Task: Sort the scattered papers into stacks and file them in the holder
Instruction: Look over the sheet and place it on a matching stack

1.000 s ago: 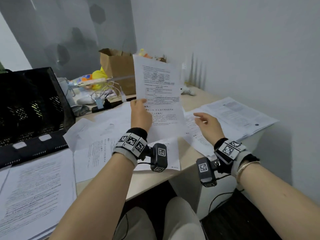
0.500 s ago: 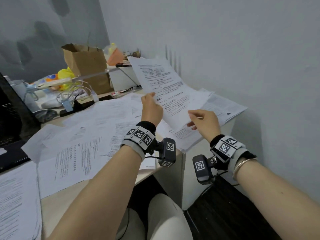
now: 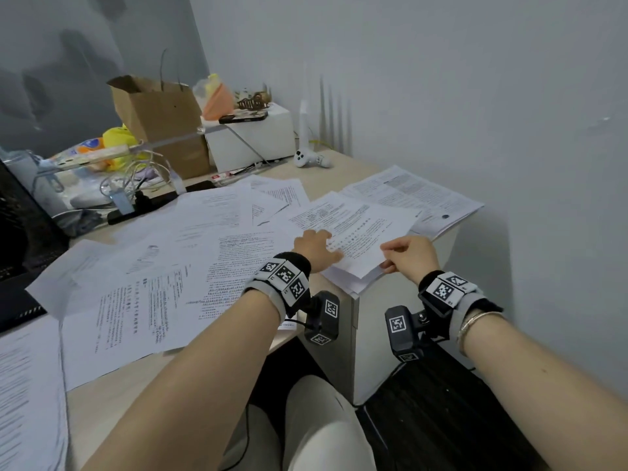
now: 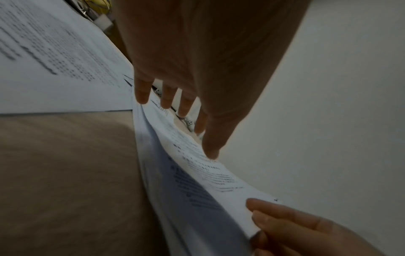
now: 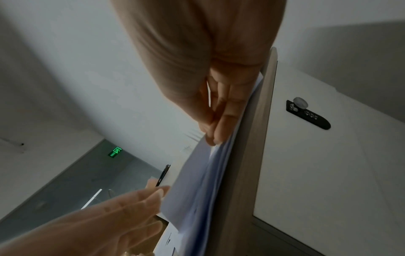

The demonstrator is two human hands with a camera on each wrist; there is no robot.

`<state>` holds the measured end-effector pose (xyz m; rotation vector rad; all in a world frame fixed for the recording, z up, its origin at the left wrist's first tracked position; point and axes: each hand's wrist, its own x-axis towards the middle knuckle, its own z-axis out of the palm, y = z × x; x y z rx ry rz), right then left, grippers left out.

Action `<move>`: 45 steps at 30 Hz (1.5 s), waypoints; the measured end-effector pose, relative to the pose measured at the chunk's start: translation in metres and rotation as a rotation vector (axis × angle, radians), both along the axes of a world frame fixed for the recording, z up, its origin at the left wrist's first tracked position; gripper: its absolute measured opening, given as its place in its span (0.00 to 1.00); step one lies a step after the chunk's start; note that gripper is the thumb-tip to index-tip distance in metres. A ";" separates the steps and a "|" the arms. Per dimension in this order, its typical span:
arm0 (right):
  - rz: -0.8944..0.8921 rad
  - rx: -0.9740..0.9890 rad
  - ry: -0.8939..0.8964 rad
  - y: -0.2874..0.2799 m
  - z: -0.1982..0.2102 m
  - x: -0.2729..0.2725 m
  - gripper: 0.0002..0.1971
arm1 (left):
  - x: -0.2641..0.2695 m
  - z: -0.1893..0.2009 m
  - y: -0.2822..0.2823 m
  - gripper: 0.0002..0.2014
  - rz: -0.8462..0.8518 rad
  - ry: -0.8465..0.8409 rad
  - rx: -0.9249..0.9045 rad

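Right hand (image 3: 409, 254) at 4 o'clock pinches the near corner of a printed sheet (image 3: 365, 229), thumb on top and fingers (image 5: 228, 110) curled under. Left hand (image 3: 314, 248) just beside it lies flat on the same sheet, fingers (image 4: 167, 97) straight and spread, grasping nothing. Sheet lies on a small paper stack (image 3: 353, 283) at the table (image 3: 112, 399) corner; whether it rests fully flat on the stack is hard to tell from the blurred wrist views. Loose papers (image 3: 163, 287) spread toward 9 o'clock. Black holder (image 3: 20, 239) at far 9 o'clock. Second stack (image 3: 418, 195) at 1 o'clock by the wall. Cardboard box (image 3: 159, 120) at 11 o'clock, farthest.
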<state>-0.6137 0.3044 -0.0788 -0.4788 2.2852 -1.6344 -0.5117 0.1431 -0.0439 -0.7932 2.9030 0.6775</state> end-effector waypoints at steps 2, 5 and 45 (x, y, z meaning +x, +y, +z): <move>-0.004 -0.004 -0.018 -0.002 -0.004 -0.001 0.07 | -0.001 -0.008 0.003 0.31 -0.028 -0.087 -0.012; -0.005 -0.030 -0.043 -0.002 -0.003 0.001 0.06 | -0.004 -0.014 0.006 0.32 -0.047 -0.117 -0.023; 0.718 0.560 0.253 -0.135 0.015 0.131 0.22 | 0.188 0.007 -0.119 0.30 0.546 -0.131 0.091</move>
